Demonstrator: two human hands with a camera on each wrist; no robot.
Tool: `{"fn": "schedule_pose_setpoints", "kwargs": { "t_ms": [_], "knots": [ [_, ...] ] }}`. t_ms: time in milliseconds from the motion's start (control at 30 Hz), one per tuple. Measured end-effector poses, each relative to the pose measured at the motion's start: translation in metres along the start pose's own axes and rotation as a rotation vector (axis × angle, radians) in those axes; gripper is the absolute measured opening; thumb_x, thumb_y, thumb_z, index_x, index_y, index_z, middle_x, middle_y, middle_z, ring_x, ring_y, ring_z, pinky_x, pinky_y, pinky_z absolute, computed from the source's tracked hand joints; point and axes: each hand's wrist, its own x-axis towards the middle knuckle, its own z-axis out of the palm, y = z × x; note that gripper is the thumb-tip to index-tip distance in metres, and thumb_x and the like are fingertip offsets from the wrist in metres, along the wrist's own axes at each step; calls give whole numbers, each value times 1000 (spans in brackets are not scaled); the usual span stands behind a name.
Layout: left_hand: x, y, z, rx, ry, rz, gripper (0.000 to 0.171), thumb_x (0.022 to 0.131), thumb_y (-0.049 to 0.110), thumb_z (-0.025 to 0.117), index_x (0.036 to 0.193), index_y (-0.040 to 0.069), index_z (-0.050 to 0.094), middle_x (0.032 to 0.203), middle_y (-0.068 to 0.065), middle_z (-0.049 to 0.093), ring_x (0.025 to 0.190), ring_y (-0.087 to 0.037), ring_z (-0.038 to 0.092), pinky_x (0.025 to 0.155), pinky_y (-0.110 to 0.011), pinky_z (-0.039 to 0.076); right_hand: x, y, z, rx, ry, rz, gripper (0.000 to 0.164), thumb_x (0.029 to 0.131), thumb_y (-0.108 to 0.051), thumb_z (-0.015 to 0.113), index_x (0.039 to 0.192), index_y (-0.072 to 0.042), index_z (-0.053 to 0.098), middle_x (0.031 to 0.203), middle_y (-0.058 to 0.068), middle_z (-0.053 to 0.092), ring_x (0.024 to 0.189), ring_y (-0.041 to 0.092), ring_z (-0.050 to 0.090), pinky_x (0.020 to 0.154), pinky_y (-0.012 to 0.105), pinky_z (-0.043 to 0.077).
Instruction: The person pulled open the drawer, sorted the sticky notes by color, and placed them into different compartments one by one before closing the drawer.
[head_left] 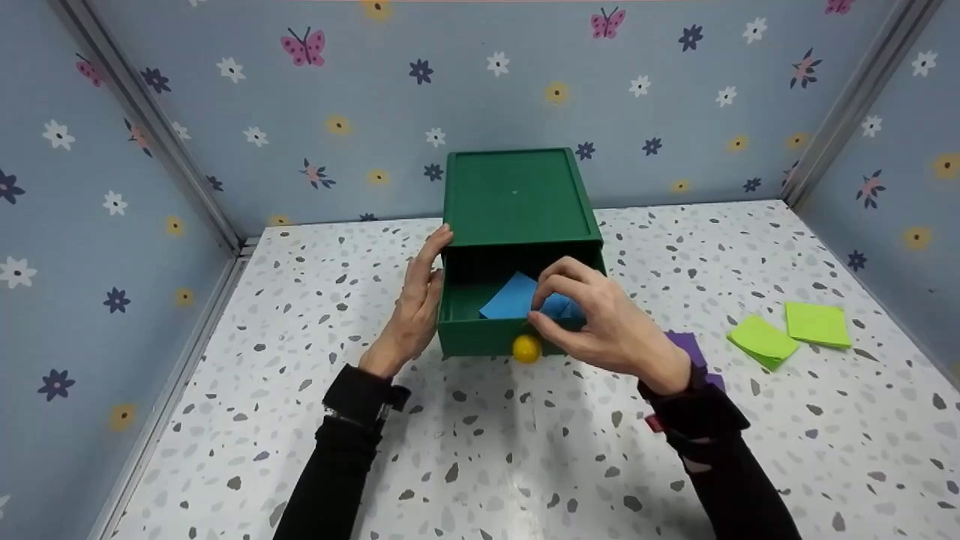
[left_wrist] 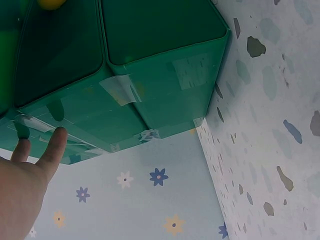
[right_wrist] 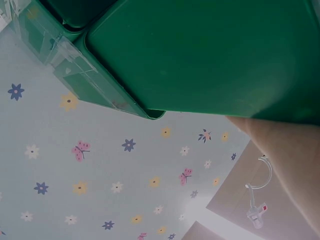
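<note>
A green drawer box (head_left: 517,195) has its drawer (head_left: 480,335) pulled out at the front, with a yellow ball knob (head_left: 526,349). Inside the drawer lie blue paper notes (head_left: 510,298). My left hand (head_left: 409,319) rests along the box's left side, fingers extended; two of its fingers (left_wrist: 52,150) show against the green side in the left wrist view. Over the drawer's front rim is my right hand (head_left: 604,322), fingers bent down towards the thumb, right by the blue paper. I cannot tell whether it pinches any. The drawer front hides its fingertips in the right wrist view.
To the right lie two lots of lime-green notes (head_left: 817,325) on the speckled tabletop (head_left: 480,465). Purple notes (head_left: 684,345) lie partly hidden behind the right wrist. A flowered wall (head_left: 495,97) stands close behind the box, with side walls at left and right.
</note>
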Motion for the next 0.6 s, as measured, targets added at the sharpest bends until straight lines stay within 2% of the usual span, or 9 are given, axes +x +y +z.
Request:
{"fn": "schedule_pose_setpoints", "kwargs": {
  "t_ms": [133,200,400,500,600],
  "knots": [
    [0,15,-2,-15,-2,-4,46,98,-8,28,144,-7,25,155,-22,19,146,-28,16,114,-53,16,0,0,0,3,2,-4,12,95,-32,55,92,-21,61,109,-4,53,101,5,51,94,25,44],
    [0,10,-1,-23,-5,-5,46,99,-8,28,145,-5,25,156,-20,19,147,-27,15,115,-53,17,-1,0,0,5,0,-2,12,95,-32,55,92,-21,61,110,-4,53,101,5,52,94,26,44],
    [-2,-16,1,-11,-8,15,47,103,6,27,150,12,23,159,-2,16,148,-17,13,116,-48,16,0,-1,0,-2,-7,3,14,95,-33,55,92,-21,62,109,-4,54,101,5,52,95,23,44],
    [-2,-20,2,-4,-6,27,47,104,9,28,150,17,23,159,2,16,148,-16,12,116,-48,15,0,-1,-1,4,-9,3,14,95,-32,54,92,-21,62,109,-4,54,101,5,52,95,23,44],
    [-1,-20,2,-2,-4,31,49,103,6,28,150,18,23,159,2,16,148,-16,12,116,-49,14,0,0,-1,10,-10,2,13,95,-31,55,92,-21,62,109,-4,54,101,5,52,94,25,44]
  ]
}}
